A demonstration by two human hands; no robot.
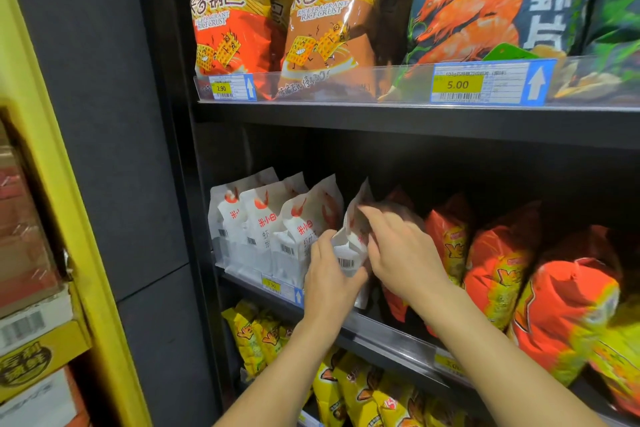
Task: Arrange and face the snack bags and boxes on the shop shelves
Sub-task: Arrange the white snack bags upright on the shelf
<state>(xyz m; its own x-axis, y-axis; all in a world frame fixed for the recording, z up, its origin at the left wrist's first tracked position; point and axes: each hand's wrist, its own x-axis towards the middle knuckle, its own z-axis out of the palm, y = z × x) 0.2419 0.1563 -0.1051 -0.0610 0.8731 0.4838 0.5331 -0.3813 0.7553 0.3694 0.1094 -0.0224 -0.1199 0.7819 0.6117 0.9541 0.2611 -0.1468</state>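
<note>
Facing step. My left grip (325, 274) clasped the bag (349, 244) low and my right grip (398, 250) pinched its side. It stood edge-on, just right of the white row (263, 229). Next, I judged: turn its front outward and seat it upright against the row.

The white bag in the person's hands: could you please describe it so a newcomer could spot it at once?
Find the middle shelf of the three in view. At its left end stands a row of white shrimp-print bags, with orange bags to their right. The one you want is the rightmost white bag, tilted out of line and held between the left hand and right hand.
</note>
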